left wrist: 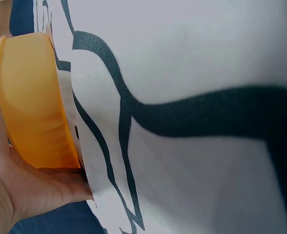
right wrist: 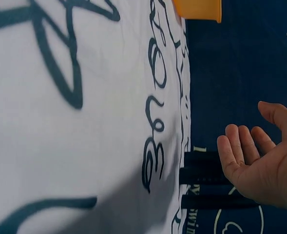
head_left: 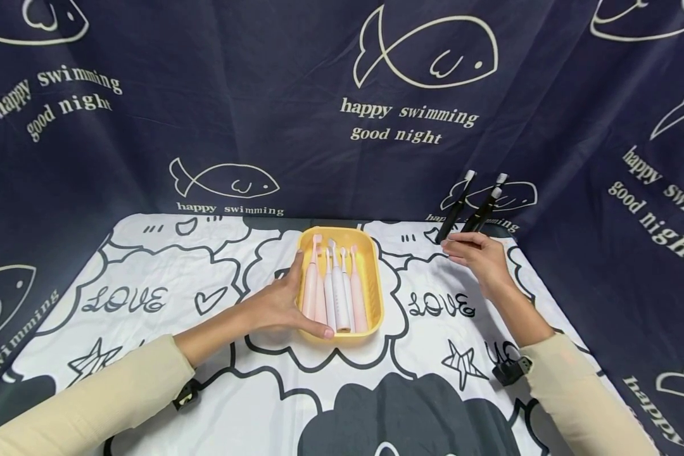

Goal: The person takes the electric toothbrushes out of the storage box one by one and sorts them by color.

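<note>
The black toothbrushes (head_left: 468, 209) stood upright at the table's far edge, at about twelve o'clock from the right hand (head_left: 479, 256), their long axes leaning slightly toward one o'clock; I counted three, though overlap made that uncertain. That hand lay loosely open, fingertips touching their bases, gripping nothing. The left hand (head_left: 282, 303) cupped the yellow tray (head_left: 373, 278) at its nine-o'clock side; the tray held about five pale toothbrushes (head_left: 335, 288).

The right hand (head_left: 479, 256) hides the black toothbrushes' (head_left: 472, 208) bases.
</note>
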The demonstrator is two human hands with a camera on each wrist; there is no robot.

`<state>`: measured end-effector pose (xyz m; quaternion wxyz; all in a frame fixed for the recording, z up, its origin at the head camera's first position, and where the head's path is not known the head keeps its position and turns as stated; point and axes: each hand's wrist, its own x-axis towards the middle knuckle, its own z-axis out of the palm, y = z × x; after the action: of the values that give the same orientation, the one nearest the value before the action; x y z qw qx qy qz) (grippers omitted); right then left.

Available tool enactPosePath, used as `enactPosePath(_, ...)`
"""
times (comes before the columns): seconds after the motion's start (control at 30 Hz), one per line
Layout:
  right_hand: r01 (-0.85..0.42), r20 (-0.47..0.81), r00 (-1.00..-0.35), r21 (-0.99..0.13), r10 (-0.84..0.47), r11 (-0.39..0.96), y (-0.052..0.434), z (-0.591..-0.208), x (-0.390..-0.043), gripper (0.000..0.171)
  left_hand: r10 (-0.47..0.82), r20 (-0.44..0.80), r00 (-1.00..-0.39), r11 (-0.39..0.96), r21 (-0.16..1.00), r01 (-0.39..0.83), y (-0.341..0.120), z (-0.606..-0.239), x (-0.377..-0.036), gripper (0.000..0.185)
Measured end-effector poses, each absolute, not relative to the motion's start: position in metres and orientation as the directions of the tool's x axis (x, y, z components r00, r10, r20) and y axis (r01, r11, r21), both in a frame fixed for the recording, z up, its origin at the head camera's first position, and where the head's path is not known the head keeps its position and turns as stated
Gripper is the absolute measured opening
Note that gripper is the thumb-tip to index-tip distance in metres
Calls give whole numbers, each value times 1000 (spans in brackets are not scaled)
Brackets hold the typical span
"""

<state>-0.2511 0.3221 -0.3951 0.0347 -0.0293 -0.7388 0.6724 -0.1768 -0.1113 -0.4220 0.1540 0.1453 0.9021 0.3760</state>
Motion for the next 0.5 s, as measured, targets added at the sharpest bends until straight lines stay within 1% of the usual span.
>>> enactPosePath(0.13,-7,16,-997,-992,72,124,312,-394,-253,27,382,-166,-909,671,726,150,-112,-423,-178,181)
enactPosePath(0.37,-4,12,-999,-987,46,162,297,-396,-253,18,384,-165,-909,668,729,150,-111,-422,-178,181)
enactPosePath(0.43,0,6,-999,-986,35,167,292,-396,-253,21,386,-167,-907,665,732,148,-111,-422,-178,181)
enactPosePath(0.5,0,4,-1000,-983,26,184,287,-396,-253,29,389,-170,-905,662,735,146,-111,-423,-178,180)
